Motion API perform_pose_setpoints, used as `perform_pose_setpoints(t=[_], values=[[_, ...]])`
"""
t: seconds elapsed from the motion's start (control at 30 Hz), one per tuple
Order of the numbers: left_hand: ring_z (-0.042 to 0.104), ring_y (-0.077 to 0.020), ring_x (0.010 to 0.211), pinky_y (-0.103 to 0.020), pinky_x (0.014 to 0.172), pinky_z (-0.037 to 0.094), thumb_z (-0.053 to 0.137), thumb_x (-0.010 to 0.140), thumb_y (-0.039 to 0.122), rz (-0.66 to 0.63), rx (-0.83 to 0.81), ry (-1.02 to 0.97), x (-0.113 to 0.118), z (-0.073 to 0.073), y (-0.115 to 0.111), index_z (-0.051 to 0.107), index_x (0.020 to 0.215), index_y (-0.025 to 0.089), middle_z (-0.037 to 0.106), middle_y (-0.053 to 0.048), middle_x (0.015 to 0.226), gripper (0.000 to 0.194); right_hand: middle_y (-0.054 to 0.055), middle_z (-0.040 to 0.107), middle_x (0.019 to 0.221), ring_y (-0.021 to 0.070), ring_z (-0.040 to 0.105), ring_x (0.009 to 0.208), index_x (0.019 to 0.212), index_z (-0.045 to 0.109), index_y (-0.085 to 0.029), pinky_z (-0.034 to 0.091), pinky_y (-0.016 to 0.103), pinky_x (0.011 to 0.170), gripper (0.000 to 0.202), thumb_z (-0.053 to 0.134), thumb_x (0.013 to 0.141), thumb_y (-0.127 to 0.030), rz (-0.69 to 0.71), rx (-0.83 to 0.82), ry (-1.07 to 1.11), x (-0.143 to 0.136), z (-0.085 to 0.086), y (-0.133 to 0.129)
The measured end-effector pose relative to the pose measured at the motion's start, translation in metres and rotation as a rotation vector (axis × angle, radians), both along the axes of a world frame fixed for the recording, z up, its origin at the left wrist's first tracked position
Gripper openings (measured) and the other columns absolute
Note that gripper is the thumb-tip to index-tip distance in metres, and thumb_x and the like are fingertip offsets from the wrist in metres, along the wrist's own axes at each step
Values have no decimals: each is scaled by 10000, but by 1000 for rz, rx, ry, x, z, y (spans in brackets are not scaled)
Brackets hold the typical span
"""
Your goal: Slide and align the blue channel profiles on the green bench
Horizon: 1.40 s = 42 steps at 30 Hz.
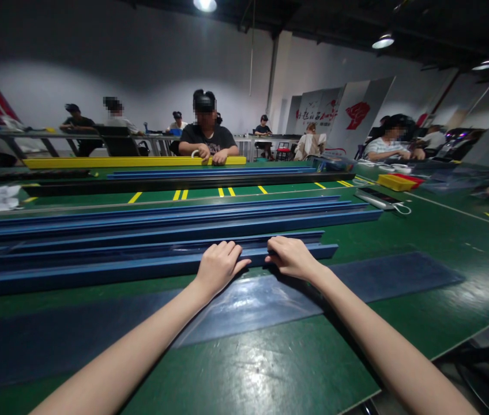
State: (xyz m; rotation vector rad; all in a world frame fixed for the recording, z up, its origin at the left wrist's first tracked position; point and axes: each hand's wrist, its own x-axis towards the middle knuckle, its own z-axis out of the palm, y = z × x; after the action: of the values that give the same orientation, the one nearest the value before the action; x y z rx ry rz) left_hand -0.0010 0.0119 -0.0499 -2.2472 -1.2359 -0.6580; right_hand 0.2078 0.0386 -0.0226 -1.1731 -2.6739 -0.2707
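Note:
A long blue channel-shaped strip (132, 275) lies across the green table in front of me. My left hand (219, 266) is closed over its near wall, fingers curled over the top edge and thumb pointing right. A short way to the right, my right hand (291, 257) curls over the same wall near the strip's right end, thumb toward the left hand. The fingertips of both hands are hidden inside the channel. Under my forearms lies a flat, clear, bluish plastic sheet (394, 276), running the same way as the strip.
More blue channel strips (348, 216) lie just beyond. Farther back are a black strip (184, 184), a yellow strip (140, 162) handled by a person opposite, a power bank (374, 199) with a white cable, and a yellow tray (394, 183). Other people sit around.

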Motion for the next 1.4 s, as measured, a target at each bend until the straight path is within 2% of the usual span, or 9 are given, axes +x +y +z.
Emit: perform_pose_setpoints(t=[0.27,0.53,0.67,0.8,0.9,1.1,1.4], values=[[521,-179,748,-287,637,322,439,823,438,52,-24,20,1,0,1,548,910,162,599,-52,813,309,41,589,803,139,522,725,767,499,-180,253,237,568,110,449,805,-271,-121,-18,-65,24,7,6],[524,-204,800,-306,666,321,463,807,443,122,-56,24,2,-1,1,552,912,153,605,-65,862,322,40,602,812,146,538,744,762,502,-183,256,238,562,87,457,790,-252,-193,-20,-111,45,10,8],[522,-202,795,-305,656,321,465,803,451,132,-72,25,3,-1,1,557,894,155,604,-63,855,322,44,607,836,152,544,753,793,513,-187,273,240,569,120,457,800,-293,-193,-15,-117,43,10,8],[520,-205,803,-307,657,318,469,801,448,135,-83,21,3,-2,2,557,900,156,603,-60,851,320,72,608,840,180,545,766,840,523,-175,315,256,616,330,380,828,-472,-168,54,-139,37,2,9],[520,-206,802,-311,661,316,482,793,449,134,-82,12,3,-3,2,555,910,155,603,-61,855,324,80,599,813,182,535,758,835,527,-167,331,264,633,404,318,840,-513,-128,102,-122,26,-6,8],[523,-201,787,-310,663,315,489,790,449,139,-85,8,3,-2,2,558,897,156,607,-61,835,319,81,580,837,184,502,806,881,525,-172,336,266,658,341,368,840,-472,24,129,-10,3,-16,4],[524,-209,781,-320,672,322,481,786,468,152,-77,14,3,-3,2,560,903,151,607,-68,832,347,51,552,788,146,485,739,785,510,-180,307,241,606,237,372,867,-355,-22,154,14,3,-20,7]])
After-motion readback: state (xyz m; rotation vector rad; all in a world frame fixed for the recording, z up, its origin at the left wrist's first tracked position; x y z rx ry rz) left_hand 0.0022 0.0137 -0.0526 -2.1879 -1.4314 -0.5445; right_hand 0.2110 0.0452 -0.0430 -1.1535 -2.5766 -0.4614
